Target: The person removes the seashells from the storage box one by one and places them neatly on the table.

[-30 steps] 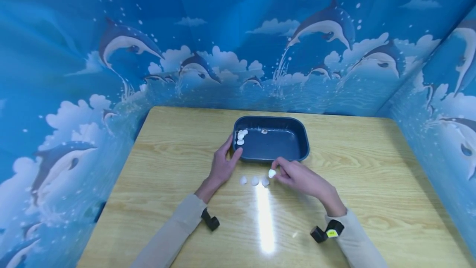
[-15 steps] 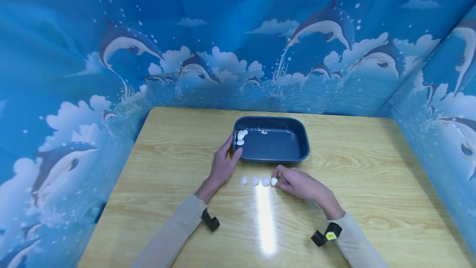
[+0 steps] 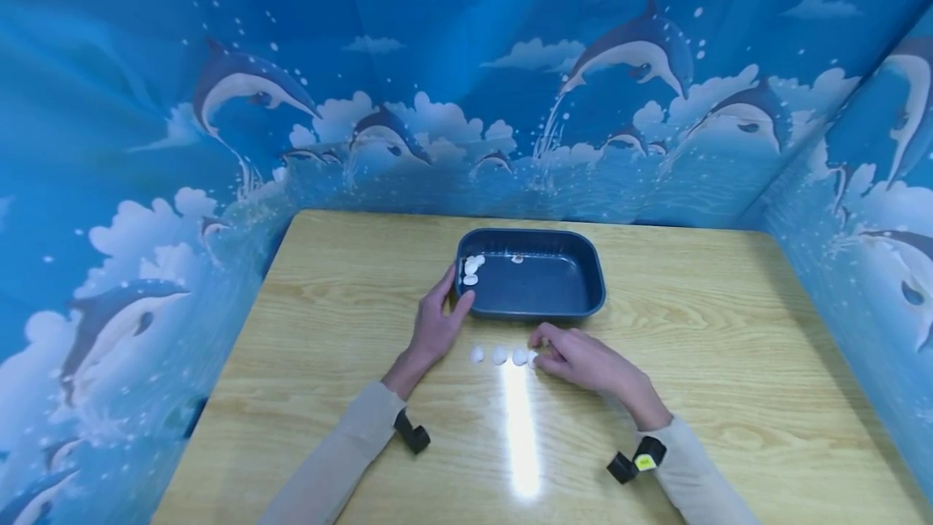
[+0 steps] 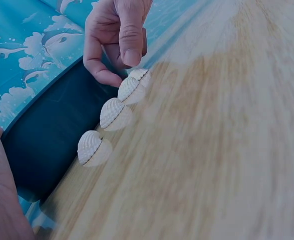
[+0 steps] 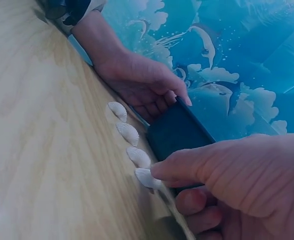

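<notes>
While the left hand [image 3: 435, 327] holds a tub [image 3: 530, 286] — the right [image 3: 581, 356] touches a shell [image 5: 145, 177].

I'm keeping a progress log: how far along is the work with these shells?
Done, it seems: three shells lie in a row before the dark tray. In hand: the right hand has its thumb on a fourth shell at the row's right end, while the left hand rests against the tray. Remaining, perhaps: the white pieces at the tray's left end, if they are to join the row.
</notes>
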Tool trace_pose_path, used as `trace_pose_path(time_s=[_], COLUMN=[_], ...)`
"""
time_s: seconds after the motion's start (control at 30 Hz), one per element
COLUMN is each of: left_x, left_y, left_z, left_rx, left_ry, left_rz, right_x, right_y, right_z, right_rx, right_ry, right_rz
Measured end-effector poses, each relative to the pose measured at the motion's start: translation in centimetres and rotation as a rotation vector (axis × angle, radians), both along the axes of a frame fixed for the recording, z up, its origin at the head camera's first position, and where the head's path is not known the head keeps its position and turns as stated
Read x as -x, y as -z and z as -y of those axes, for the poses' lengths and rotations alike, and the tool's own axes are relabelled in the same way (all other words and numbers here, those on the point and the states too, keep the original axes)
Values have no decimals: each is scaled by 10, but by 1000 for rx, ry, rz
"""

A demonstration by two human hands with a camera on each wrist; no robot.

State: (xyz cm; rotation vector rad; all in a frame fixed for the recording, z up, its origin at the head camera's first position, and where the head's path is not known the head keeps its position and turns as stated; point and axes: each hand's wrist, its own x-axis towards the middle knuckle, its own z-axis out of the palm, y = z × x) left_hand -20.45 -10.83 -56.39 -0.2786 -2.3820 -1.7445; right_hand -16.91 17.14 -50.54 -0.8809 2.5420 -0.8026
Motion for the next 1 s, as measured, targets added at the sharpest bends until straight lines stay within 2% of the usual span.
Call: trace_pose_path(time_s=[0.37, 0.57, 0.8, 1.0], left_x=[-1, -1, 0, 0], left_y=[0, -1, -1, -1], left_z=[0, 0, 1, 1], left_rx=[7, 1, 5, 5], left_ry=[-7, 0, 4, 4], left_rz=[16, 18, 17, 23], right_x=[0, -1, 0, 13], right_y=[2, -1, -26, -47], right_z=[1, 2, 15, 28], right_rx=[-11, -36, -19, 51], right_ry=[3, 18, -15, -24], right_rz=[3, -36, -47, -157])
